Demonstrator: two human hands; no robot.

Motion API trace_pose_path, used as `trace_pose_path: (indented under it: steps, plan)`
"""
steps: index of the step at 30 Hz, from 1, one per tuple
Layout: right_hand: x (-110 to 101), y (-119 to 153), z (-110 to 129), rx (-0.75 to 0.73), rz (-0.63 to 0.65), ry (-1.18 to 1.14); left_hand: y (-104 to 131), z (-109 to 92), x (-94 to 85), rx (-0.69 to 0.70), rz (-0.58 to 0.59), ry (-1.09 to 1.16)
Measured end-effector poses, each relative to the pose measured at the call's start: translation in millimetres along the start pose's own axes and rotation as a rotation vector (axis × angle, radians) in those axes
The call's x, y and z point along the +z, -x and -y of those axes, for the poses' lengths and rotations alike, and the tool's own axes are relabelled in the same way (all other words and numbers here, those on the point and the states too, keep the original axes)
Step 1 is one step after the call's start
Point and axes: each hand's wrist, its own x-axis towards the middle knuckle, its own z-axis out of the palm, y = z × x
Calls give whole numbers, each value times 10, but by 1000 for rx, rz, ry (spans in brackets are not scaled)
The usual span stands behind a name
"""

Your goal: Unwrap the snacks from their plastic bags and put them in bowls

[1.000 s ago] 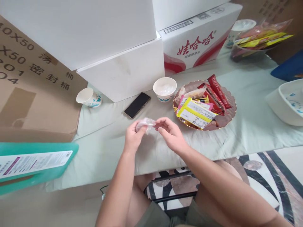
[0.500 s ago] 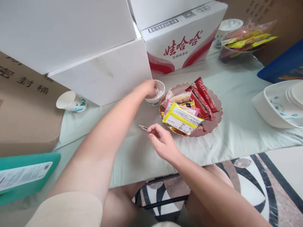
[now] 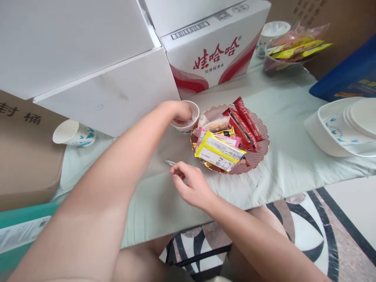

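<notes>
My left hand (image 3: 182, 112) reaches down into a white paper cup (image 3: 194, 111) that stands beside the snack dish; its fingertips are hidden inside. My right hand (image 3: 189, 182) is above the cloth in front of the dish, fingers curled in a pinch on a small clear object (image 3: 169, 162), too small to name, whose end sticks out to the left. Close by, a pink ribbed dish (image 3: 258, 158) with a gold rim holds wrapped snacks, among them a yellow-and-white packet (image 3: 219, 152) on top and red sticks (image 3: 248, 117).
White cartons (image 3: 108, 86) stand behind my left arm, with a red-printed box (image 3: 217, 58) beside them. A tilted paper cup (image 3: 75, 133) is at left. A snack bowl (image 3: 282, 64), blue container (image 3: 346, 78) and white tub (image 3: 323, 129) are at right. A teal item (image 3: 26, 231) lies lower left.
The view has shifted, so most things on the table sit further left in the picture. My left hand is still in the cup, and my right hand still pinches the small object.
</notes>
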Motion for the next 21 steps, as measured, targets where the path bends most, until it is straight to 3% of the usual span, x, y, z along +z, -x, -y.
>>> trace_pose_path:
  steps: [2,6,7,11,14,17,21]
  plan:
    - [-15,1,-1,-23,-8,3,179,-17,-93,17,109,-127]
    - [-95,61,-12,-73,-6,2,711,-227,-106,275,-234,-159]
    - [-120,93,-25,-87,-1,7,850,-317,-55,338,-222,-158]
    - [-225,281,-109,-119,42,90,1220,-640,238,442,77,-197]
    - [-327,410,-145,-128,63,159,1232,-743,374,467,140,-226]
    - [-467,472,-101,-163,41,170,1128,-811,400,455,149,-257]
    - [-635,499,34,-218,-114,92,952,-1007,417,438,169,-253]
